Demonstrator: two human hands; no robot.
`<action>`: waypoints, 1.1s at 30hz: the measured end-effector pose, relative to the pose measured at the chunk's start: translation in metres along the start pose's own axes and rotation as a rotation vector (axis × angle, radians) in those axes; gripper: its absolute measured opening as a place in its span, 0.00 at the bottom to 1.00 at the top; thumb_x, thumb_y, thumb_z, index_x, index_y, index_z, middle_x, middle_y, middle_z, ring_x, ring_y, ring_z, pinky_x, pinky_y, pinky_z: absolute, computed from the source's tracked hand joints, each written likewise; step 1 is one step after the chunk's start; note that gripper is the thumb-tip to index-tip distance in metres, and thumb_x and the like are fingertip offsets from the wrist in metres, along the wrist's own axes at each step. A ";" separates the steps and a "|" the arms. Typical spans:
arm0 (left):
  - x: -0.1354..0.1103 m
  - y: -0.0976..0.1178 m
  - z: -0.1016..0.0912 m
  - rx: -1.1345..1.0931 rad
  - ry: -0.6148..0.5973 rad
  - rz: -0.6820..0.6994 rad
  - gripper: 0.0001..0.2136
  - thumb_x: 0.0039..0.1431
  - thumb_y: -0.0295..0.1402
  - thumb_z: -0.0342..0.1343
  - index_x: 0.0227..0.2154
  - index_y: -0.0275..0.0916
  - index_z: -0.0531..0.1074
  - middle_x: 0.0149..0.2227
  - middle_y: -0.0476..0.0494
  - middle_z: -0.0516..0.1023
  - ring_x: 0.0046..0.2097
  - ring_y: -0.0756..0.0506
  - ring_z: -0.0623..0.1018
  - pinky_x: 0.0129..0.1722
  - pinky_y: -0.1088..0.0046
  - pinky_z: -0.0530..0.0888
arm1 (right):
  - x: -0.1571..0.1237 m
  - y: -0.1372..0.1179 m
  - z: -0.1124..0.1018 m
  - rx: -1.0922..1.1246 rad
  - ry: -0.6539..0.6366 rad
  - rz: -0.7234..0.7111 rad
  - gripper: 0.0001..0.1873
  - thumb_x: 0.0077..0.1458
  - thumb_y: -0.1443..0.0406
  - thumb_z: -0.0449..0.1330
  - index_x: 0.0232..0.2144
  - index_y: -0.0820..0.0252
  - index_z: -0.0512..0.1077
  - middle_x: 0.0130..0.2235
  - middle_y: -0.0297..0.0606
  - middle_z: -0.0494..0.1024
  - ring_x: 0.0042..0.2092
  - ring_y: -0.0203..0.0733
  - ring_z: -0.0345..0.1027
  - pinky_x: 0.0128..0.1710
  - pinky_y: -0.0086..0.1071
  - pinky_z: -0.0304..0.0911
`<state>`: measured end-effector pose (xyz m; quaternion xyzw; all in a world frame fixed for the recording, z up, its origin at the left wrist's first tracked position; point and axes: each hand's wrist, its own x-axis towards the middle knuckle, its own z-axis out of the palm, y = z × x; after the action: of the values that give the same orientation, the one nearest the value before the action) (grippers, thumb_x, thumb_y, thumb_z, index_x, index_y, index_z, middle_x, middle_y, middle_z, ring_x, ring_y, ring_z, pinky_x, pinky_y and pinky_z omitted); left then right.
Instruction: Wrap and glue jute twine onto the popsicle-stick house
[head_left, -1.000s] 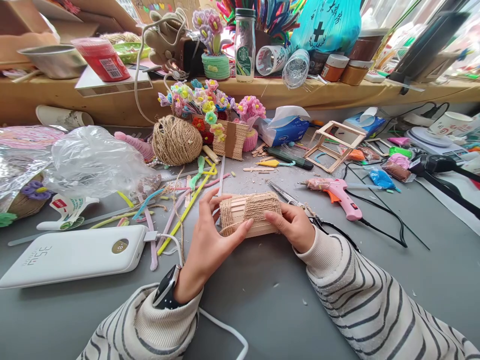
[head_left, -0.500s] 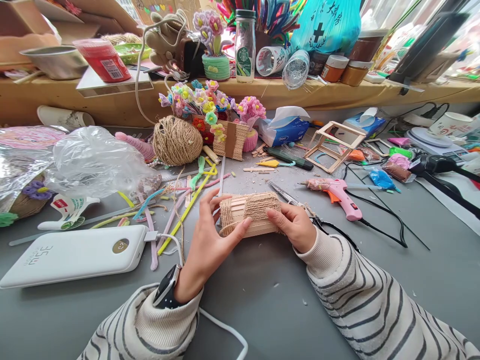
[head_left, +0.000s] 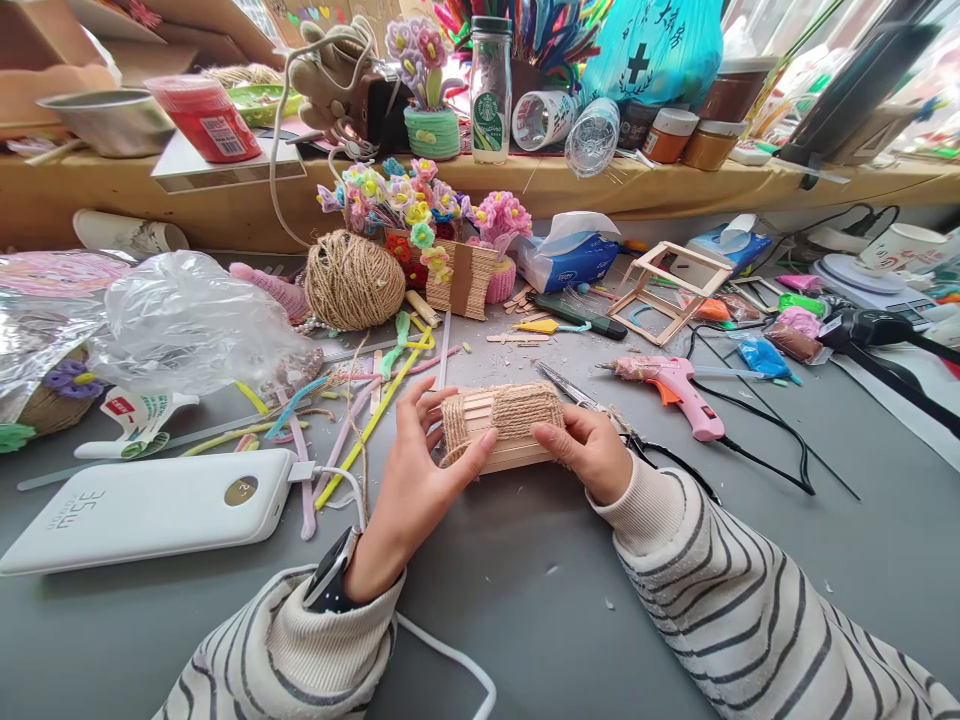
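A small box of popsicle sticks (head_left: pixel 510 452), partly wound with jute twine, stands on the grey table in front of me. My left hand (head_left: pixel 412 490) grips its left end, thumb pressed on the front over the twine. My right hand (head_left: pixel 589 450) holds its right end, fingers curled round the wound part. A loose twine strand runs from the box toward the twine ball (head_left: pixel 352 280) farther back.
Scissors (head_left: pixel 585 398) and a pink glue gun (head_left: pixel 675 385) lie right of the box. A white power bank (head_left: pixel 150 510) sits at left, with pipe cleaners (head_left: pixel 367 415) and a plastic bag (head_left: pixel 187 320). Behind are pipe-cleaner flowers (head_left: pixel 420 215), a stick frame (head_left: pixel 667 290) and a cluttered shelf.
My left thumb has slid a little leftward along the box front; the box and my right hand have hardly moved.
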<state>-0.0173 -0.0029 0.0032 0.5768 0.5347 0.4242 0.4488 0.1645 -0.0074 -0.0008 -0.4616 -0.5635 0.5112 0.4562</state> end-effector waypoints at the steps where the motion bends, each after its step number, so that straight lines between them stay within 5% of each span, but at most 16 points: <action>1: 0.000 0.000 0.000 -0.002 0.003 0.002 0.35 0.45 0.44 0.60 0.53 0.43 0.50 0.54 0.36 0.63 0.54 0.39 0.69 0.51 0.56 0.69 | 0.000 -0.001 0.000 0.005 -0.006 -0.002 0.24 0.46 0.49 0.60 0.39 0.59 0.76 0.41 0.38 0.79 0.43 0.45 0.71 0.43 0.37 0.67; 20: 0.000 -0.001 0.000 0.009 0.022 0.023 0.34 0.44 0.43 0.61 0.53 0.43 0.52 0.53 0.37 0.64 0.54 0.39 0.69 0.50 0.58 0.70 | -0.001 -0.001 0.000 -0.012 0.004 0.012 0.23 0.47 0.50 0.60 0.39 0.59 0.76 0.41 0.38 0.79 0.43 0.45 0.71 0.44 0.37 0.67; 33: 0.000 0.000 0.001 0.025 0.021 0.036 0.35 0.44 0.44 0.61 0.53 0.43 0.52 0.52 0.37 0.65 0.54 0.39 0.69 0.51 0.57 0.70 | 0.000 0.002 0.000 -0.018 0.039 0.034 0.26 0.47 0.45 0.57 0.33 0.61 0.77 0.32 0.37 0.78 0.35 0.43 0.70 0.36 0.35 0.67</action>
<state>-0.0168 -0.0026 0.0027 0.5874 0.5342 0.4316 0.4282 0.1646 -0.0075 -0.0024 -0.4852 -0.5512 0.5045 0.4542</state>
